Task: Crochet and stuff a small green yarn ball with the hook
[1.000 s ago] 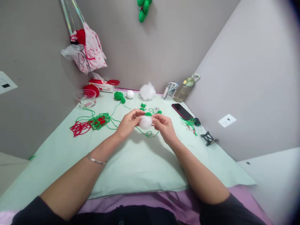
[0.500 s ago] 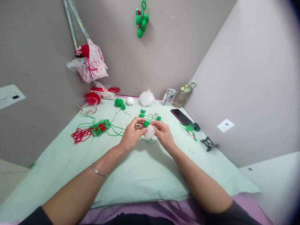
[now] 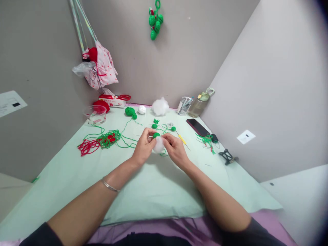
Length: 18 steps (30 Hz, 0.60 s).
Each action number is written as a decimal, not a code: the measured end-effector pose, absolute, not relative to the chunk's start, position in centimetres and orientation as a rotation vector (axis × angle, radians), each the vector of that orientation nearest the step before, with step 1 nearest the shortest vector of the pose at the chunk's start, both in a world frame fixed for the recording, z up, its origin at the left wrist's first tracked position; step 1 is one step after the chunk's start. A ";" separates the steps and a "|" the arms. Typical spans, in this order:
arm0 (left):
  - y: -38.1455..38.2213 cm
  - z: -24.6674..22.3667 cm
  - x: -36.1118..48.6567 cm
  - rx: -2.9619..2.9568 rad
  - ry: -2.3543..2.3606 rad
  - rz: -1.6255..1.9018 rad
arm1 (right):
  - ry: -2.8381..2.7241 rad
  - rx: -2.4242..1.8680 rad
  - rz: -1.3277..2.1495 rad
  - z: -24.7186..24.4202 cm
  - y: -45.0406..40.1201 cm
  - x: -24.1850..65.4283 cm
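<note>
Between my hands is a small green crocheted piece (image 3: 156, 135) with a tuft of white stuffing (image 3: 159, 145) just below it. My left hand (image 3: 145, 145) is closed on the green piece from the left side. On the right, my right hand (image 3: 174, 147) pinches at the edge of the white tuft, its fingers bent together. A yellow-handled crochet hook (image 3: 182, 139) lies on the cloth beside my right hand. Small green crocheted balls (image 3: 154, 126) and loose green yarn rest just beyond my fingers.
Tangled red yarn (image 3: 88, 147) and green yarn (image 3: 110, 139) lie at the left. Along the back stand a clear tub (image 3: 95, 118), white stuffing (image 3: 160, 106), a cup (image 3: 184, 106) and a bottle (image 3: 200, 104). A phone (image 3: 198, 127) and black stand (image 3: 228, 156) are at the right.
Both hands have shifted slightly left with the green piece and the white tuft. The yellow hook, hidden before, now shows beside my right hand.
</note>
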<state>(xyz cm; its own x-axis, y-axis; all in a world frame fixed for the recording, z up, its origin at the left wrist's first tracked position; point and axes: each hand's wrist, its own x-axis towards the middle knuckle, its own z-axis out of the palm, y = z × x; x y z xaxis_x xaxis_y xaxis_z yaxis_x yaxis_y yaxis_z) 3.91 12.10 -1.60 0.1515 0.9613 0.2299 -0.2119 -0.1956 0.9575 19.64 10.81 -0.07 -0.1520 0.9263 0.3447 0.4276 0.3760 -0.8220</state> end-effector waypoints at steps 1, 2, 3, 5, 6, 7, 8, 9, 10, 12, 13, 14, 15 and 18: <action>12.2 -1.5 3.8 1.288 0.826 1.300 | -1.757 -1.194 0.704 0.1 10.7 19.6; 12.4 -1.4 3.6 1.284 0.825 1.277 | -1.763 -1.194 0.706 0.2 10.6 19.5; 12.5 -1.3 3.5 1.278 0.821 1.247 | -1.767 -1.194 0.715 0.3 10.5 19.5; 12.6 -1.2 3.1 1.258 0.806 1.178 | -1.767 -1.202 0.745 0.5 10.4 19.4; 12.6 -1.2 3.0 1.246 0.795 1.143 | -1.763 -1.209 0.760 0.5 10.4 19.4; 12.6 -1.2 2.9 1.234 0.783 1.112 | -1.756 -1.219 0.771 0.5 10.5 19.4; 12.5 -1.2 2.9 1.224 0.770 1.084 | -1.745 -1.232 0.775 0.4 10.7 19.5; 12.4 -1.2 2.8 1.217 0.758 1.060 | -1.732 -1.247 0.772 0.4 10.8 19.6; 12.3 -1.2 2.8 1.215 0.748 1.040 | -1.720 -1.262 0.764 0.4 10.9 19.8; 12.3 -1.3 2.8 1.223 0.735 1.017 | -1.700 -1.288 0.757 0.4 11.1 20.0; 12.3 -1.3 2.8 1.231 0.733 1.012 | -1.695 -1.295 0.759 0.5 11.2 20.1; 12.4 -1.4 2.8 1.242 0.734 1.011 | -1.694 -1.299 0.766 0.5 11.2 20.2; 12.5 -1.5 2.8 1.253 0.738 1.015 | -1.695 -1.299 0.775 0.5 11.2 20.2; 12.9 -1.7 2.8 1.292 0.768 1.049 | -1.706 -1.279 0.816 0.7 11.0 20.2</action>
